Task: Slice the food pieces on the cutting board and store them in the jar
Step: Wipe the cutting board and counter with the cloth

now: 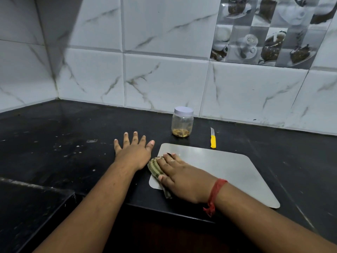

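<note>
A grey metal cutting board [228,167] lies on the black counter, with no food pieces visible on it. My right hand [180,176] presses flat on a green striped cloth [155,168] at the board's left edge. My left hand [134,152] rests open and flat on the counter just left of the board. Behind the board stands a clear jar [182,123] with a pale lid on; brownish pieces lie at its bottom. A yellow-handled knife [212,138] lies on the counter to the jar's right, apart from both hands.
The black counter [63,136] stretches left into a tiled corner, with white specks on it. Its front edge steps down near my forearms. White marble-look wall tiles rise behind the jar.
</note>
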